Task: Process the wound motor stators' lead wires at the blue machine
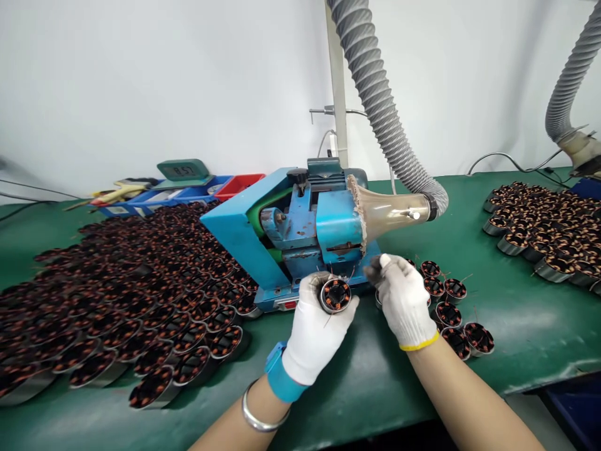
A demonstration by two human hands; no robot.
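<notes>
My left hand (313, 341), in a white glove with a blue wrist strap, is wrapped round a motor stator (336, 295). The stator's open end faces me, showing a black core with copper windings, and thin wire ends stick out round it. To its right, my gloved right hand (404, 304) is closed, thumb against darkened fingertips; whatever may be between them is too small to make out. Just behind both hands stands a blue motor-driven machine (340, 219) with a clear funnel (394, 213) on its right side. Several loose stators (448, 315) stand beside my right hand.
Rows of stators (141, 300) cover the table's left side, and another group (554, 232) stands at the far right. Blue and red bins (239, 186) and a digital clock (183, 169) are behind. A grey ribbed hose (375, 88) drops to the funnel. The green tabletop (366, 388) ends near me.
</notes>
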